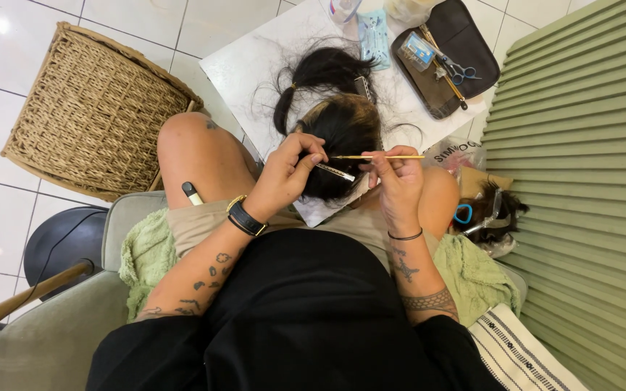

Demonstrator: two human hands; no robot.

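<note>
Black cloth over the person's body fills the bottom of the view, and both tattooed forearms reach forward from it. Between the hands lies a black hairpiece [342,137], resting on a white board [255,65] across the bare knees. It is dark and glossy, partly tied in a tail with a small band, and loose strands spread over the board.

Closed around a thin golden tool [378,157], the grip of the right hand [398,185] holds it level, its tip touching the hair. On the other side, the left hand [284,177], which wears a black watch, pinches a small silver clip [336,171] at the edge of the hair with closed fingers.

Farther away, a dark tray [465,40] with scissors [461,71] lies at the end of the board. A second bundle of hair [494,210] sits beside the right knee, near a green ribbed wall [581,181]. On the left a woven basket [92,108] stands on the white tiled floor [1,203]. A green towel [146,253] covers the grey seat.
</note>
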